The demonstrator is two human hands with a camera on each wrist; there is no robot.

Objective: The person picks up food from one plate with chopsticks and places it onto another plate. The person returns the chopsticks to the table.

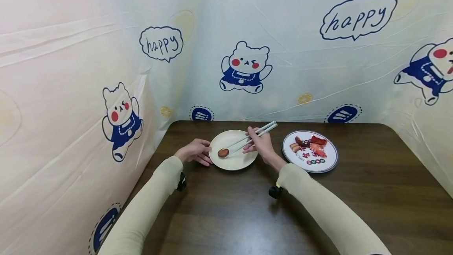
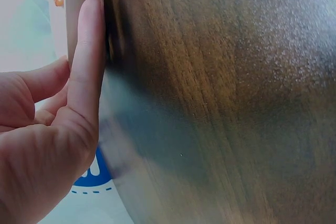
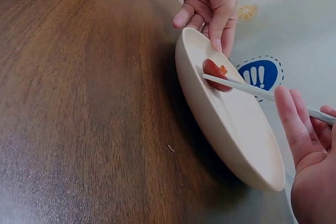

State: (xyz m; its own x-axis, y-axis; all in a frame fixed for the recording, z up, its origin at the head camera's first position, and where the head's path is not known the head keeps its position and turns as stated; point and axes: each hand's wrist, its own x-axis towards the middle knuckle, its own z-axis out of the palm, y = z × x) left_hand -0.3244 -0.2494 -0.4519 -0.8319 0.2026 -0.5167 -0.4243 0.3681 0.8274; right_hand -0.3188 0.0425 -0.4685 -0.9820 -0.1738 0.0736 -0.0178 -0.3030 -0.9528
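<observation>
A cream plate (image 1: 238, 164) stands on the brown table. My left hand (image 1: 196, 152) holds its left rim, the thumb tip (image 3: 216, 41) over the edge and fingers along the outside. Near that side, inside the plate, is a small reddish-brown piece of food (image 1: 223, 153), glossy with an orange spot in the right wrist view. My right hand (image 1: 261, 143) grips a pair of pale chopsticks (image 1: 267, 127) above the plate's right side. Their tips reach the food; whether they pinch it or only touch it I cannot tell.
Right of my right hand lies a white plate with a blue rim (image 1: 335, 156), bearing several red and brown food pieces and red markings. A patterned curtain (image 1: 198, 70) with cartoon bears surrounds the wooden table (image 1: 371, 176) at the back and sides.
</observation>
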